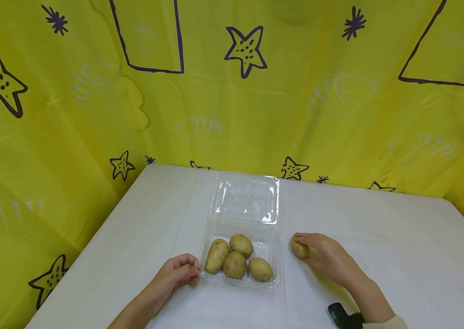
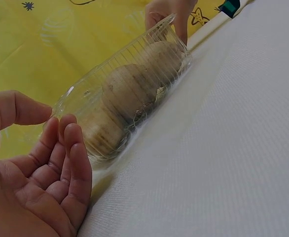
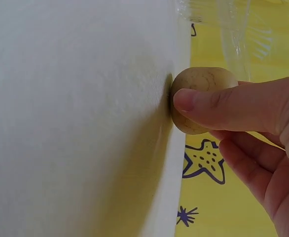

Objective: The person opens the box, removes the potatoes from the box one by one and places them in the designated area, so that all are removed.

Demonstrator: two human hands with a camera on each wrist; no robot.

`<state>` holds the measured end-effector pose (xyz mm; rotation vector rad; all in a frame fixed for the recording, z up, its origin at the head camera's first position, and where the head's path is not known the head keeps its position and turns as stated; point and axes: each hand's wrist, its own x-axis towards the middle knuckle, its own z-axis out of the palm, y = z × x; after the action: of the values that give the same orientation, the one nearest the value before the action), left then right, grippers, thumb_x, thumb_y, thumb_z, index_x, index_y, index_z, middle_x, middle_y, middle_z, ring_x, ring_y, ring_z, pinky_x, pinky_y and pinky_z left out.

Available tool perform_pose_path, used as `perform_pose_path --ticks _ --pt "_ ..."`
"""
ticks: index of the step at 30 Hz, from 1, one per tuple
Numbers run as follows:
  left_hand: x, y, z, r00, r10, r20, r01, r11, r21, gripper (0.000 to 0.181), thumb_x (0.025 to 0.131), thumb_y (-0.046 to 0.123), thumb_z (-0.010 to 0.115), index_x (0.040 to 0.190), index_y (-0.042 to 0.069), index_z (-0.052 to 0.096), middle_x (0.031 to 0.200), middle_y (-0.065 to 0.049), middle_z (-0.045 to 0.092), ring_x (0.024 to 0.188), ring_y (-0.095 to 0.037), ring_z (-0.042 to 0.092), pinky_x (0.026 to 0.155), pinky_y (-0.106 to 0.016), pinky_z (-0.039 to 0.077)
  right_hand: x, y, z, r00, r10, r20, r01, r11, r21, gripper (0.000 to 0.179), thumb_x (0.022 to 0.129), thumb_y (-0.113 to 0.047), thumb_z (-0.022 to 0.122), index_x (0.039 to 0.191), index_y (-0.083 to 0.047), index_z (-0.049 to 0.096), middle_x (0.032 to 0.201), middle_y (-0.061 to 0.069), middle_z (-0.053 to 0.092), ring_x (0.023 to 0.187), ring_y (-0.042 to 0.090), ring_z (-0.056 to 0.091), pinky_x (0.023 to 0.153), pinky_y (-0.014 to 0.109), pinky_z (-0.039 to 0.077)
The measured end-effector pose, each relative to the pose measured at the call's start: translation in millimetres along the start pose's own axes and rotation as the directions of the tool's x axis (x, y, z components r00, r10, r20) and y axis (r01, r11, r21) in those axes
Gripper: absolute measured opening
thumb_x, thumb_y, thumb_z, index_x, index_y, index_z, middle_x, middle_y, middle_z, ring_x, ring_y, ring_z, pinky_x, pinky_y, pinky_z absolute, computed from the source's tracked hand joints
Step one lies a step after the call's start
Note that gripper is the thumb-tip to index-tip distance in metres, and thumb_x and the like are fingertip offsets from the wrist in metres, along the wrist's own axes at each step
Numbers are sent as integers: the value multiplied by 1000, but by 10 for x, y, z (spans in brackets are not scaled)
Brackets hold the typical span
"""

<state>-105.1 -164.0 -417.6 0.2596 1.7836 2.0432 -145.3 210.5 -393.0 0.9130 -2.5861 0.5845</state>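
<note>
Beside the container, my right hand (image 1: pixel 330 257) grips a small tan potato (image 3: pixel 198 79) between thumb and fingers. In the right wrist view that potato touches the white tabletop. My left hand (image 1: pixel 176 274) is at the near left corner of a clear plastic clamshell container (image 1: pixel 261 249), thumb and forefinger pinching its rim. Inside the container lie several potatoes, among them a long one (image 1: pixel 217 256) on the left and a rounder one (image 1: pixel 260 269) at the near right. The clear lid (image 1: pixel 245 198) is folded back flat, away from me.
A white cloth (image 1: pixel 380 237) covers the table. Yellow curtains (image 1: pixel 215 100) with starfish and fish prints hang behind it and along the left. A dark device (image 1: pixel 343 316) is at my right wrist, near the sleeve.
</note>
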Motion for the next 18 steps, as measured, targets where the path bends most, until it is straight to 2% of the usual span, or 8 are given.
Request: perform_pose_path --ticks 6,18 --pt "1 -1 -1 1000 -1 -4 1 1000 3 3 87 9 52 87 6 54 83 -4 56 76 -13 53 72 -26 46 -16 26 -9 1000 -10 -14 10 1000 14 53 52 8 82 102 -1 67 105 10 65 95 28 61 77 41 48" --pt "7 -16 -10 1000 -2 -4 2 1000 7 4 88 8 51 87 6 53 83 -4 56 77 -13 54 73 -26 46 -9 11 -38 997 47 63 -49 998 36 50 57 6 80 105 0 65 108 11 64 98 29 59 80 42 47"
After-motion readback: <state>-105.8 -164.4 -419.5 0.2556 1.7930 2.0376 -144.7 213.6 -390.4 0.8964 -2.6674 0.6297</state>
